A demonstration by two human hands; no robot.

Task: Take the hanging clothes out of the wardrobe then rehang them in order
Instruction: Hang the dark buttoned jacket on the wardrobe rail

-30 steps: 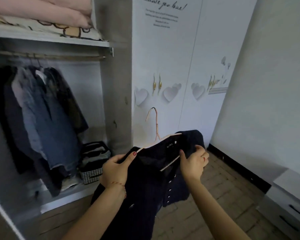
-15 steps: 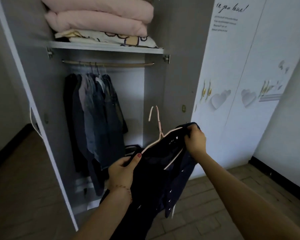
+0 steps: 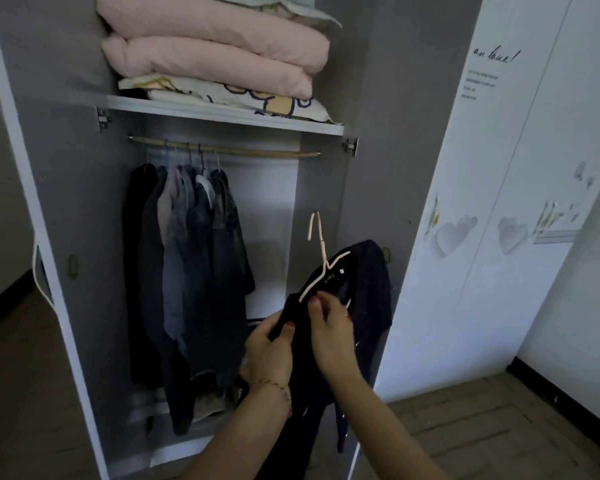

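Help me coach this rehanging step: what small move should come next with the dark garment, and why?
Probably lift the pink hanger so its hook reaches the bare right stretch of the rail. The dark garment already sits on it, the left hand and right hand both grip it below the rail, and the other clothes hang bunched to the left.

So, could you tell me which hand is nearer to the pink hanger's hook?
The right hand. Its fingertips touch the pink hanger arm just below the hook; the left hand grips the dark garment lower and further left.
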